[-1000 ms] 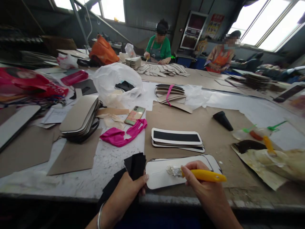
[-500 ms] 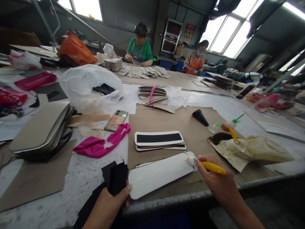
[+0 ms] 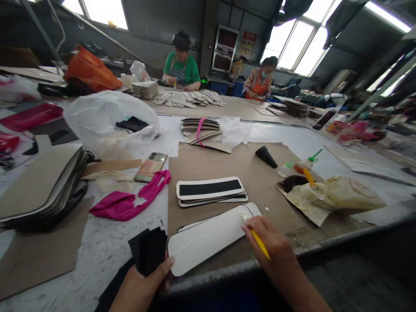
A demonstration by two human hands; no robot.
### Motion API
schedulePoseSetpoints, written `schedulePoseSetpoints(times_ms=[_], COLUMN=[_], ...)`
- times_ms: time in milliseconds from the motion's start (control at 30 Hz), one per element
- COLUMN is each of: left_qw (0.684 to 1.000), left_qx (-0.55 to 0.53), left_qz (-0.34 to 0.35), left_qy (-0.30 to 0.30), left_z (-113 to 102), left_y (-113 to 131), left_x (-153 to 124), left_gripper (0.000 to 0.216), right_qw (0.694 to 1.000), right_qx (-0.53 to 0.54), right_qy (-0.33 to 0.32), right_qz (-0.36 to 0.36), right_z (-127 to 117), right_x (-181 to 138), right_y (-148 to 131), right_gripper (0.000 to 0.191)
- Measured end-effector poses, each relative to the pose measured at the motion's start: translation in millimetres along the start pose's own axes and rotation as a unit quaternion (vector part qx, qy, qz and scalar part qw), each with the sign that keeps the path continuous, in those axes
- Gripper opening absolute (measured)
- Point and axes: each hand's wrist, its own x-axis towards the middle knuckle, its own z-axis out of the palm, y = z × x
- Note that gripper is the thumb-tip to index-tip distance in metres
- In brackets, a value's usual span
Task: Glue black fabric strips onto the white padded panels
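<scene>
My right hand [image 3: 271,240] grips a yellow-handled brush [image 3: 260,245]. Its tip, with white paste on it, touches the right part of a long white panel [image 3: 208,242] with rounded ends. Beneath that panel, the edges of at least one more piece show. My left hand [image 3: 143,281] is closed around several black strips [image 3: 149,251], and its thumb rests on the panel's left end. Just beyond lies a small stack of white panels [image 3: 211,189], the top one bearing a black strip along its middle.
Left are a magenta cloth [image 3: 113,203], a phone [image 3: 151,167] and a thick stack of beige panels [image 3: 42,177]. A banded bundle [image 3: 201,130] lies behind. To the right are a black cone [image 3: 266,157], small bottles [image 3: 305,164] and a glue bag [image 3: 351,195]. Two people sit across the table.
My right hand has moved left along the panel with the brush, whose handle now points more downward. My left hand keeps its hold. The whole view has shifted slightly.
</scene>
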Motion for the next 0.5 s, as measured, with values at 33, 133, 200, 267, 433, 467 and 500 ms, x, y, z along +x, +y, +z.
schedulePoseSetpoints(times_ms=[33,133,200,267,433,467,500], left_qw=[1.000,1.000,1.000,1.000,0.999,1.000,1.000], left_qx=[0.000,0.005,0.010,0.017,0.027,0.015,0.001], left_qz=[0.000,-0.007,-0.007,-0.001,0.005,-0.002,-0.009], left_qy=[0.000,-0.003,-0.011,-0.018,-0.026,-0.018,-0.008], left_z=[0,-1,-2,-2,2,3,5], left_y=[0,-1,-1,1,10,11,12], left_x=[0,1,1,1,-9,-10,-11], left_gripper=[0.034,0.035,0.035,0.036,0.035,0.033,0.032], right_qw=[1.000,0.990,0.965,0.934,0.908,0.924,0.942], right_qx=[0.010,0.135,0.259,0.352,0.377,0.346,0.305], right_qy=[-0.003,-0.037,-0.047,-0.042,-0.068,-0.059,-0.039], right_qz=[-0.004,-0.008,0.004,0.051,0.166,0.152,0.132], right_z=[5,23,33,37,36,34,31], right_x=[-2,-10,-11,-8,2,2,2], right_y=[-5,-35,-58,-74,-63,-54,-44], right_gripper=[0.013,0.013,0.009,0.007,0.017,0.017,0.016])
